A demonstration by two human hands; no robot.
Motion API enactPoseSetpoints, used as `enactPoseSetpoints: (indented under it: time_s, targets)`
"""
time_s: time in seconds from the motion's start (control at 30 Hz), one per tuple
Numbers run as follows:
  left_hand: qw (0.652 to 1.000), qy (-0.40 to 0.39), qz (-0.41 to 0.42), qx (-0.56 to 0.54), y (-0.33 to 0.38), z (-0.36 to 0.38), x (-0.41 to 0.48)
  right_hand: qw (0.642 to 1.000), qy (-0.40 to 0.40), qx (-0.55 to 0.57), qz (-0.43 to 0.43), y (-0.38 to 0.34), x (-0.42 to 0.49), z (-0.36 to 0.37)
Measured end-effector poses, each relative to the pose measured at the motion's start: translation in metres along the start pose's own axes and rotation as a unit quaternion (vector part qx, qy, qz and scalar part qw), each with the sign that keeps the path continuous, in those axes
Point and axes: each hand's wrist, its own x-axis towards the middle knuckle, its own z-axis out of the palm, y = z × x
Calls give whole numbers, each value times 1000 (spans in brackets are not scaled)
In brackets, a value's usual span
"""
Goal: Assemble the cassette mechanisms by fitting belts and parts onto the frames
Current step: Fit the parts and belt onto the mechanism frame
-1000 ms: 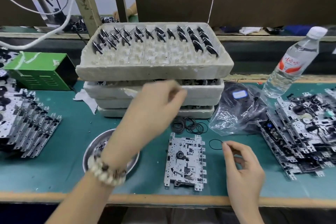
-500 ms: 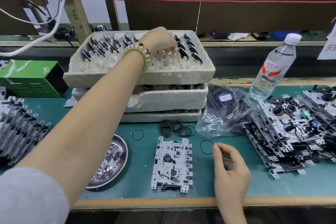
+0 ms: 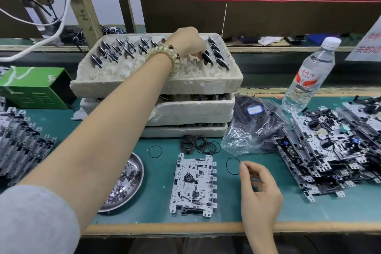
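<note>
A bare metal cassette frame [image 3: 193,183] lies flat near the table's front edge. Just to its right, my right hand [image 3: 259,189] pinches a thin black belt [image 3: 232,166] between thumb and forefinger; the loop rests on the green mat. My left hand [image 3: 186,44] reaches far back into the top foam tray [image 3: 156,86], its fingertips closed down on a black flywheel [image 3: 206,59] in the right rows. More flywheels [image 3: 115,51] stand in slots across the tray's back. A heap of belts [image 3: 198,143] lies behind the frame, with one loose belt [image 3: 155,151] to the left.
A steel dish [image 3: 140,163] of small washers sits left of the frame, under my forearm. Stacked mechanisms lie at the right [image 3: 329,150] and left [image 3: 18,146]. Also here: a plastic bag [image 3: 253,128], a water bottle [image 3: 307,80], a green box [image 3: 35,88].
My left hand rose from above the table to the top foam tray and has stayed at the flywheels. My right hand keeps the belt pinched in the same spot.
</note>
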Motion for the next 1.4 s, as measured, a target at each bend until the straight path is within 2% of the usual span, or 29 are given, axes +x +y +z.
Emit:
enactPoseSetpoints:
  time_s: [0.2,0.33,0.47,0.57,0.63,0.73,0.83,0.93,1.03,1.2,1.3,1.4]
  targets:
    - [997,1,-9,-79,9,-1,-4,1000,-7,-16,-10,-2,0,0]
    - [990,64,1,-124,9,-7,-26,1000,-8,-18,-17,1,1,0]
    - [961,169,70,-207,-9,-13,-76,999,-18,-13,-27,3,2,-1]
    - [932,173,106,-299,-32,-4,-135,999,-35,1,-12,-1,3,-3]
    - [922,146,89,-349,-50,9,-171,993,-25,89,75,-10,7,-4]
    - [899,137,29,-414,-74,34,-211,936,-27,273,222,-38,13,-5]
    - [880,133,-14,-456,-87,51,-237,902,-104,349,232,-73,11,-5]
    - [875,126,-19,-468,-92,59,-250,892,-188,359,200,-105,2,-1]
    - [865,129,-14,-485,-90,62,-256,893,-219,346,185,-117,-7,10]
    - [865,135,6,-483,-87,64,-259,904,-219,306,202,-118,-15,26]
    - [861,132,12,-491,-87,65,-261,927,-176,286,168,-114,-16,32]
    - [855,138,11,-500,-87,66,-261,959,-120,237,97,-107,-17,33]
